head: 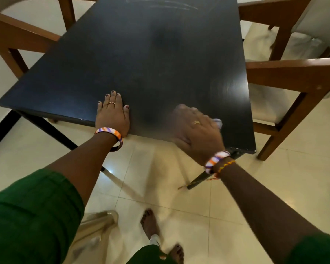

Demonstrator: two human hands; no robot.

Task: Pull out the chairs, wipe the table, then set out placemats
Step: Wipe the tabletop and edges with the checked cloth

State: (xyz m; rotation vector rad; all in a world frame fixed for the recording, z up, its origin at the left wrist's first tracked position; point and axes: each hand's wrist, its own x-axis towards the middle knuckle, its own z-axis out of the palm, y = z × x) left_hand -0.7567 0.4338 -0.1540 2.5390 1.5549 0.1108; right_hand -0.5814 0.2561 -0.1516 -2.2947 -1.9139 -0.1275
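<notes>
Left hand (112, 115) lies flat on table (141, 63), fingers apart; blurred right hand (196, 130) presses cloth (217, 122).

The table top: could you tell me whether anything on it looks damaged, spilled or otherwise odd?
Pale curved streaks mark the far end of the dark table, like scratches or wipe residue; which one is unclear. No spill shows. The right hand is blurred over a cloth.

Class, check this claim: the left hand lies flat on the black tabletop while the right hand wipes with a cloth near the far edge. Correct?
Not quite. The head view shows the right hand wiping with the pale cloth near the near edge of the black tabletop; the left hand does lie flat.
</notes>
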